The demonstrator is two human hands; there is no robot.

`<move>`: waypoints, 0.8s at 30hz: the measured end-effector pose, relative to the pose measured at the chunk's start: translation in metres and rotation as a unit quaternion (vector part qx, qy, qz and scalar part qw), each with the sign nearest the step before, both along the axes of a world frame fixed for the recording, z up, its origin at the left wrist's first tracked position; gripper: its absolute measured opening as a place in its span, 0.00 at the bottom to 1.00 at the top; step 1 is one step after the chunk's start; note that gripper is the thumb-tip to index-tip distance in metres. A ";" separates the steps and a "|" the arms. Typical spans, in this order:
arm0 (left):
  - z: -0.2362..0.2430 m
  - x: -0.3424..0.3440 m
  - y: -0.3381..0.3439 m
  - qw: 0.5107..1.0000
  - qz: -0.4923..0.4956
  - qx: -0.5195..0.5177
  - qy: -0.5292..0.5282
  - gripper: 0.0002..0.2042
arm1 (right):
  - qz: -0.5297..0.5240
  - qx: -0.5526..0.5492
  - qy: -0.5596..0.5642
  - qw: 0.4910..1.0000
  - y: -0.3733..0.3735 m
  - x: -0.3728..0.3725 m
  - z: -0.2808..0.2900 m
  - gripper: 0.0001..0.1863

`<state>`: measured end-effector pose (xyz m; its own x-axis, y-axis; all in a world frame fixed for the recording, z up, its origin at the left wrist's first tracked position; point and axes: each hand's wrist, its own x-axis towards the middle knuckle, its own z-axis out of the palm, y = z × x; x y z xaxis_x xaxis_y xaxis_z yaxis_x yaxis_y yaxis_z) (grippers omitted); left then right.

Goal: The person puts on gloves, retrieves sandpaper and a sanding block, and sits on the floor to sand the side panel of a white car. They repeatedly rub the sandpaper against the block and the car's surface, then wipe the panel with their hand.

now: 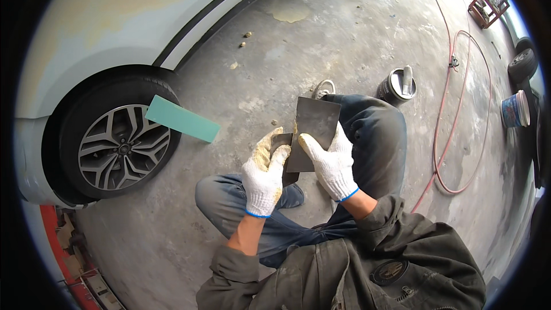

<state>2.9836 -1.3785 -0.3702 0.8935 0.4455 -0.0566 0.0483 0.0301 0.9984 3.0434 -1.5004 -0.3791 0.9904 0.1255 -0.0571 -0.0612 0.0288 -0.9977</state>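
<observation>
White knitted gloves with blue cuffs cover both hands, which meet in front of my bent legs. My right hand [330, 162] grips a dark grey rectangular plate [317, 121] by its lower part, thumb on its face. Beside it, my left hand [264, 166] pinches a smaller dark putty spreader [281, 142] between thumb and fingers. The two flat pieces meet or overlap at the plate's left edge, where a little yellowish putty shows. Yellow stains mark the left glove's fingers. Part of the spreader is hidden behind the left thumb and the plate.
At left stands a pale car panel [109, 17] with yellowish patches, above a wheel [123, 148]. A turquoise strip [183, 119] extends beside the tyre. Right of my knee is a dark tin [391, 93] with a tube on top. A red hose [442, 155] loops across the floor near a bucket [515, 109].
</observation>
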 end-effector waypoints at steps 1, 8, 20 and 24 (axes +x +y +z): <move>0.000 -0.002 -0.004 1.000 0.010 0.001 0.007 0.16 | 0.002 -0.033 -0.007 0.999 -0.002 -0.003 0.001 0.22; -0.020 -0.007 -0.006 0.999 0.011 0.011 0.033 0.10 | 0.074 0.052 0.066 0.994 -0.004 -0.012 -0.007 0.12; 0.013 -0.026 0.027 0.937 -0.190 0.277 0.093 0.12 | 0.220 -0.052 -0.015 0.974 -0.021 0.009 0.011 0.17; 0.011 -0.026 0.030 0.962 -0.188 0.163 0.112 0.16 | 0.295 -0.064 0.008 0.953 -0.030 0.014 0.021 0.15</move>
